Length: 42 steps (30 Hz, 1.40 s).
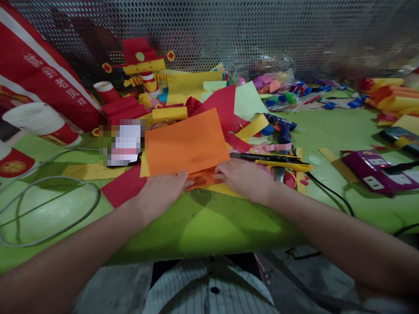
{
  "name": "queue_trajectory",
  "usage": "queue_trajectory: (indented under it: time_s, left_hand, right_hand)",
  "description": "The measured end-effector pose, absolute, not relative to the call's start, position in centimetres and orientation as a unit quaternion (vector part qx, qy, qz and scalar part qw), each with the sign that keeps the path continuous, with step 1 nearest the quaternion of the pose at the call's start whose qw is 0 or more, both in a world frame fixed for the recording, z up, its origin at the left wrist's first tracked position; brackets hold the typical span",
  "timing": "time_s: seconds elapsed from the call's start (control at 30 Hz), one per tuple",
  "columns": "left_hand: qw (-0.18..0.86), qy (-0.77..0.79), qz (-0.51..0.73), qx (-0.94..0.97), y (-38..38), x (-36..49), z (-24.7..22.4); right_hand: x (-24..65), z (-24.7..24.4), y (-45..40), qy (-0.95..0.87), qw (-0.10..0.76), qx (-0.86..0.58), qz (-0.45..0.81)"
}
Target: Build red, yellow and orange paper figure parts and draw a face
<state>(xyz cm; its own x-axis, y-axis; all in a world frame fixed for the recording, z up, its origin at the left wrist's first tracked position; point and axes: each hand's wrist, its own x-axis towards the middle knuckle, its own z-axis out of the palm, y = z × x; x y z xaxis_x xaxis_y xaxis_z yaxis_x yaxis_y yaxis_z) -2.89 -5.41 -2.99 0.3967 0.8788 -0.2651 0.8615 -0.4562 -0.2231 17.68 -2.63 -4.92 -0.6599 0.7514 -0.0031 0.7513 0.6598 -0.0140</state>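
Note:
An orange sheet of paper (186, 141) lies in front of me, its near edge folded or curled up. My left hand (165, 189) has its fingers closed on the left part of that near edge. On the right part of the same edge, my right hand (244, 178) pinches the paper, a ring on one finger. Yellow and red paper shows beneath the orange sheet. Just beyond my right hand lies a yellow and black cutter (271, 161). A phone (126, 144), partly blurred, rests left of the sheet.
Paper cups (42, 124) and a coiled grey cable (94, 198) are at the left. A red and yellow paper model (144, 61) stands behind. A glue gun (283, 126) lies right of the papers, a purple power strip (376, 170) farther right. The green table's (203, 226) rounded edge is near me.

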Motion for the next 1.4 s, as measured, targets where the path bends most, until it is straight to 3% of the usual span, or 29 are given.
queue_trajectory:
  time_s: [0.3, 0.53, 0.77, 0.97, 1.4]
  left_hand:
    - [0.138, -0.371, 0.142, -0.907, -5.6, -3.3, -3.5]
    - [0.111, -0.368, 0.131, -0.914, -5.1, -3.3, -3.6]
    - [0.117, -0.354, 0.107, -0.922, -5.2, -3.5, -3.8]
    - [0.113, -0.349, 0.097, -0.925, -5.6, -3.2, -3.8]
    - [0.055, -0.417, 0.093, -0.903, -8.1, -10.0, -4.6]
  right_hand:
    - [17.9, -5.2, -2.7, -0.909, 0.012, -0.417, -0.013]
    - [18.0, -5.7, -2.6, -0.904, 0.019, -0.427, -0.007]
    - [18.9, -5.5, -4.0, -0.932, 0.134, -0.315, -0.114]
    - [18.7, -6.0, -5.6, -0.954, 0.077, -0.285, -0.062]
    - [20.0, -6.5, -6.2, -0.942, 0.101, -0.317, -0.036]
